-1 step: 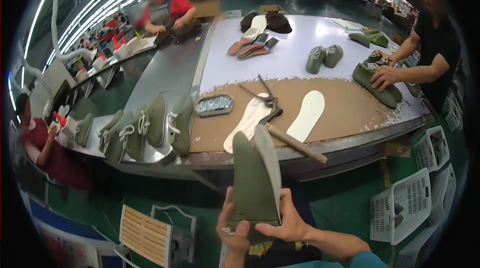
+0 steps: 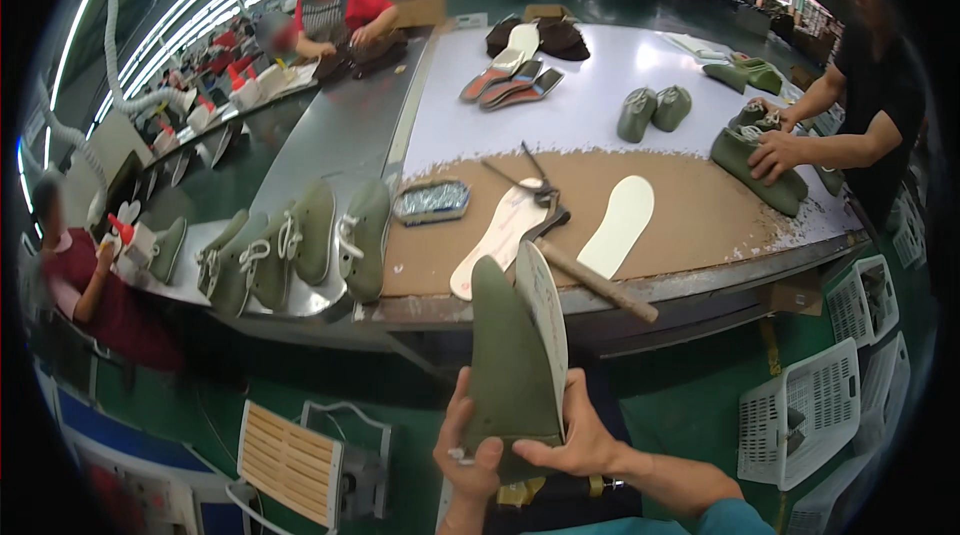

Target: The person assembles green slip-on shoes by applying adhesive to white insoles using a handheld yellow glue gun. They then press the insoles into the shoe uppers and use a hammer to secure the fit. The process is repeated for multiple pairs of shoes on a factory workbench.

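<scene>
Green shoe upper [image 2: 510, 355] – same grip, left hand [image 2: 470, 460], right hand [image 2: 580, 445].

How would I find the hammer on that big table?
Look at the brown board covering the near end of the long table. Between two pale shoe insoles lies the hammer, beside black pincers. It alone has a thick wooden handle, poking out over the table's front edge.

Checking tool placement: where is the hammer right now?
In the head view, the hammer lies on the brown work mat near the table's front edge, between two pale insoles, just beyond the held green shoe upper.
</scene>
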### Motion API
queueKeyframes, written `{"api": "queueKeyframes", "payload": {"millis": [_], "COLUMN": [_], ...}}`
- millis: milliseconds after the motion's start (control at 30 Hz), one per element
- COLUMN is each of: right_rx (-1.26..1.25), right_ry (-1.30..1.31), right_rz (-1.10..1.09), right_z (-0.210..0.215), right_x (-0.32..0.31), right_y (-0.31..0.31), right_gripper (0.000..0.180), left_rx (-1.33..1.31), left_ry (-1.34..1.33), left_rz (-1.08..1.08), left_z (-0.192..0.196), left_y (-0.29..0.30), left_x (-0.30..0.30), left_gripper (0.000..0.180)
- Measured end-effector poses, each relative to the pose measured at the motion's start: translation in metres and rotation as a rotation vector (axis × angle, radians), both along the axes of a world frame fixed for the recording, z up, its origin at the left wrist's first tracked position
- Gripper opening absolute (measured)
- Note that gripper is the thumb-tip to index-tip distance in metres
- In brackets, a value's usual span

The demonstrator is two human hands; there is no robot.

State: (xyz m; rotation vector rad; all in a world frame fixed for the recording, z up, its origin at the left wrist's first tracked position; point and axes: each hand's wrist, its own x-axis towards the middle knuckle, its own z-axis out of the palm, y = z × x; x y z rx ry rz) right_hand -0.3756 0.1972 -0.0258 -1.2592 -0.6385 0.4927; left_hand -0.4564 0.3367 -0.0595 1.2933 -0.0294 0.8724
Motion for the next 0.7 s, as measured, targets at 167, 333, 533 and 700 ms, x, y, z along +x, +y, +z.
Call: {"api": "queueKeyframes", "payload": {"millis": [167,333,533,700], "right_rx": [-0.368,-0.518,-0.763,-0.781], "right_ry": [-0.965,-1.139,-1.105,-0.977], "right_rz": [-0.152,0.021,0.209,0.143], "right_z": [-0.029,-0.064,-0.107,-0.16], "right_x": [0.057,0.067,0.074,0.07], "right_y": [-0.01,-0.015,-0.027,-0.061], "right_gripper": [0.063,0.062,0.06,0.07], "left_rx": [0.704,1.022,1.159,1.118], "left_ry": [-0.051,0.22,0.519,0.542], "left_rz": [0.488,0.12,-0.117,-0.262], "left_z": [0.021,0.025,-0.068,-0.107], "left_y": [0.028,0.002,-0.002,0.001], "left_x": [-0.048,-0.026,0.028,0.032], "left_gripper": [0.042,0.063,0.075,0.063]}}
